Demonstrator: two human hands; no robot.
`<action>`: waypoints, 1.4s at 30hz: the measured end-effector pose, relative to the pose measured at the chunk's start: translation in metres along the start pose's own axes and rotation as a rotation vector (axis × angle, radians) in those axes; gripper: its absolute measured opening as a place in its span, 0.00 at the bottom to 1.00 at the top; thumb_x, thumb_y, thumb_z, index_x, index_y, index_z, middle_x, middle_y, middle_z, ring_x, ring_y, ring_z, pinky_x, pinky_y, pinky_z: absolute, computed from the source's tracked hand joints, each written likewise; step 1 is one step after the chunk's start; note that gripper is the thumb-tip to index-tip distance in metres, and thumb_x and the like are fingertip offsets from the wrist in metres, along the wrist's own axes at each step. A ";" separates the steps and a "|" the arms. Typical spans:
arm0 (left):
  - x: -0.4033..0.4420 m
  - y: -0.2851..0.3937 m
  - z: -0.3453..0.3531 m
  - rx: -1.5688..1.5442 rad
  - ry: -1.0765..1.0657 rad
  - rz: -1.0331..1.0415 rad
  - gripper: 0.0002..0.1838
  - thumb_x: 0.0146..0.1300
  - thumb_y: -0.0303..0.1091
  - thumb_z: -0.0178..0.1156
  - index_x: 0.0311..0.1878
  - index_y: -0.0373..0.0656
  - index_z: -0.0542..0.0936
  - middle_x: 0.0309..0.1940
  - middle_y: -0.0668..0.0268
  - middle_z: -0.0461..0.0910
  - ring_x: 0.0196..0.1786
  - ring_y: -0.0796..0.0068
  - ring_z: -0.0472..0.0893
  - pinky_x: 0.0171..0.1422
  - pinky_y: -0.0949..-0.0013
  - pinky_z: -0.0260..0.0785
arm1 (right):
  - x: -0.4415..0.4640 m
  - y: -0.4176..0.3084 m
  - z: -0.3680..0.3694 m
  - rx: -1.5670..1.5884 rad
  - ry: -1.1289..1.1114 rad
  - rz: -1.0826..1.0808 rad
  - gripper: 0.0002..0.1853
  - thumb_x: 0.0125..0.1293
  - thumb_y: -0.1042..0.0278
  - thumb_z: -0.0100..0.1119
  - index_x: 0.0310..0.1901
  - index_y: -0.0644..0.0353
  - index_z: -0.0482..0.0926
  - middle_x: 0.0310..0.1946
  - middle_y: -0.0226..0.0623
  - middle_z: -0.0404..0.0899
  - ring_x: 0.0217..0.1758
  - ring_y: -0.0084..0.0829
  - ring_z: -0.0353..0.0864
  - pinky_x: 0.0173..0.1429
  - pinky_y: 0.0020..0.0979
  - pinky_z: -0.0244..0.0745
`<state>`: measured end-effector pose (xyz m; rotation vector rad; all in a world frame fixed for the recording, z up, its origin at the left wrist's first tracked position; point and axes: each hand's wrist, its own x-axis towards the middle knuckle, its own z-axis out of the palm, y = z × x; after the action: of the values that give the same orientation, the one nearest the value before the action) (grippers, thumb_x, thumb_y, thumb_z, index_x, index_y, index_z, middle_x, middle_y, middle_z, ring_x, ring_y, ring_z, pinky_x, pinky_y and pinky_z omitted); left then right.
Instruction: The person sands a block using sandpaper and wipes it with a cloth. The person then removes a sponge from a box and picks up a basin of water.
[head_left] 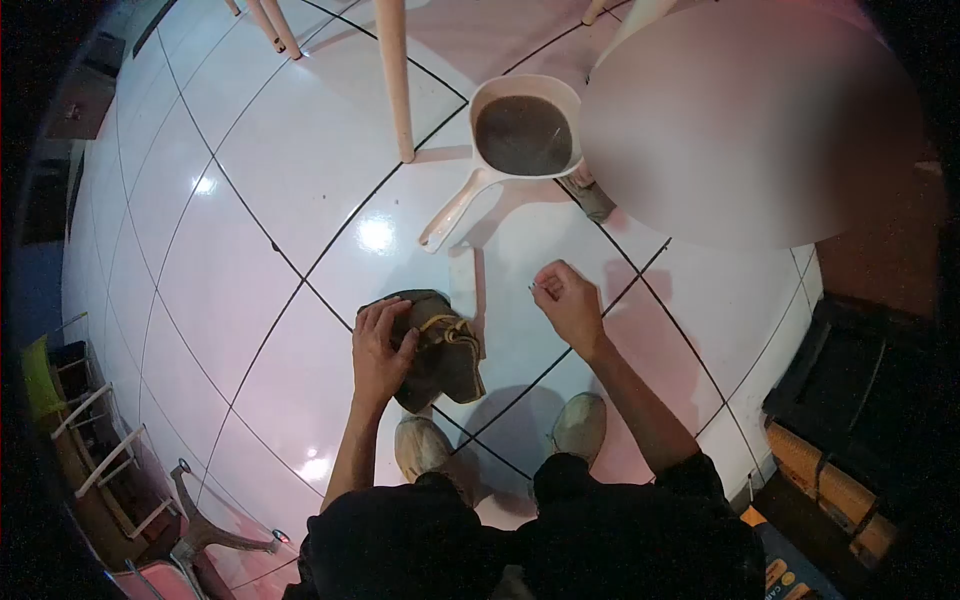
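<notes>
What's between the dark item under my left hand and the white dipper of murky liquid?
In the head view, a white bar lies on the tiled floor between the dark item and the dipper's handle.

1. The glossy tiled floor [250, 330] had dark joints.
2. A pale dipper [523, 128] of dark liquid stood on it.
3. Near its handle lay a whitish bar [463, 285].
4. A dark, yellow-corded item [452, 372] lay beside the bar.

Dark shoe [455, 372] with yellowish laces, on tiled floor [270, 330]; left hand [382, 345] upon it. Right hand [568, 303], fingers curled, raised apart at right. Pale block [463, 285] beyond shoe. White dipper [525, 130] of dark liquid, handle toward block, near chair leg [395, 80].
</notes>
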<state>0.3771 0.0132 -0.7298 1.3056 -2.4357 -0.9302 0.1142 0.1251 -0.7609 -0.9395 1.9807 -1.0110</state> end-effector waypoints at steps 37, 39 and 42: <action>-0.157 0.186 -0.473 -0.420 0.475 -0.632 0.12 0.60 0.31 0.62 0.47 0.43 0.80 0.43 0.58 0.81 0.50 0.57 0.79 0.54 0.62 0.69 | -0.147 -0.569 -0.019 -0.065 -0.691 -0.375 0.04 0.61 0.73 0.62 0.36 0.62 0.79 0.30 0.35 0.79 0.32 0.27 0.80 0.37 0.27 0.74; -0.185 0.216 -0.531 -0.494 0.535 -0.669 0.12 0.60 0.31 0.62 0.47 0.42 0.81 0.42 0.57 0.81 0.48 0.58 0.80 0.53 0.62 0.71 | -0.184 -0.629 -0.022 -0.165 -0.773 -0.400 0.04 0.61 0.72 0.60 0.36 0.62 0.79 0.30 0.39 0.78 0.35 0.36 0.80 0.40 0.33 0.74; -0.233 0.247 -0.637 -0.495 0.543 -0.726 0.13 0.60 0.32 0.62 0.48 0.41 0.81 0.44 0.56 0.81 0.50 0.60 0.80 0.55 0.63 0.71 | -0.204 -0.699 -0.011 -0.260 -0.836 -0.562 0.03 0.62 0.73 0.55 0.35 0.60 0.78 0.33 0.42 0.78 0.41 0.45 0.79 0.44 0.41 0.74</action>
<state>0.6456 0.0299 -0.0600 1.9308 -1.2244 -1.0452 0.3988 -0.0007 -0.1021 -1.7731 1.1650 -0.4782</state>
